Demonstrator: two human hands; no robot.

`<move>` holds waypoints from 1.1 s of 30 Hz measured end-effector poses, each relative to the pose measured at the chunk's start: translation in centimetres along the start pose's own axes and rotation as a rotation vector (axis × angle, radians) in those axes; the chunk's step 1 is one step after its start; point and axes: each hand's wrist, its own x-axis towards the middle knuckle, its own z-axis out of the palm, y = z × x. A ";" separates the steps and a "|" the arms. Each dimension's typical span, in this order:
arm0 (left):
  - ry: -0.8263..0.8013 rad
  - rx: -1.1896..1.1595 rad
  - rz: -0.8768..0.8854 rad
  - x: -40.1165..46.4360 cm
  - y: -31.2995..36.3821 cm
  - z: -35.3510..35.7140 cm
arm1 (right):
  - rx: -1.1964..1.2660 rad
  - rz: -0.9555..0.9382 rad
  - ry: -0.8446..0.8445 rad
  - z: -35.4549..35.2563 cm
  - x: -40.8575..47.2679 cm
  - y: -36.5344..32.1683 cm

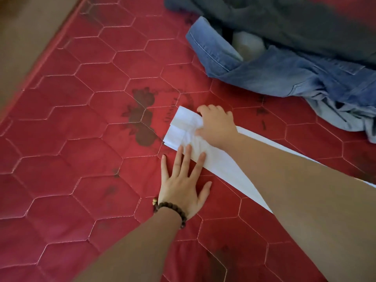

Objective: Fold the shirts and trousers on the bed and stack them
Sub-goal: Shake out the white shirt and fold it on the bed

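Observation:
A white garment (221,165) lies folded into a long narrow strip on the red quilted mattress (81,119), running from the middle toward the lower right. My right hand (217,127) rests on its far end, fingers bent and bunching the cloth there. My left hand (183,186), with a bead bracelet at the wrist, lies flat with fingers spread, its fingertips pressing the strip's near edge. My right forearm hides much of the strip.
A pile of unfolded clothes sits at the upper right: blue denim trousers (274,72), a dark grey garment (295,21) and a pale blue piece (345,117). The mattress edge (36,64) runs along the upper left, with floor beyond.

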 end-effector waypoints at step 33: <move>-0.140 -0.628 0.131 -2.3 28.2 -7.2 | 1.456 0.599 -0.252 -13.9 -37.2 31.8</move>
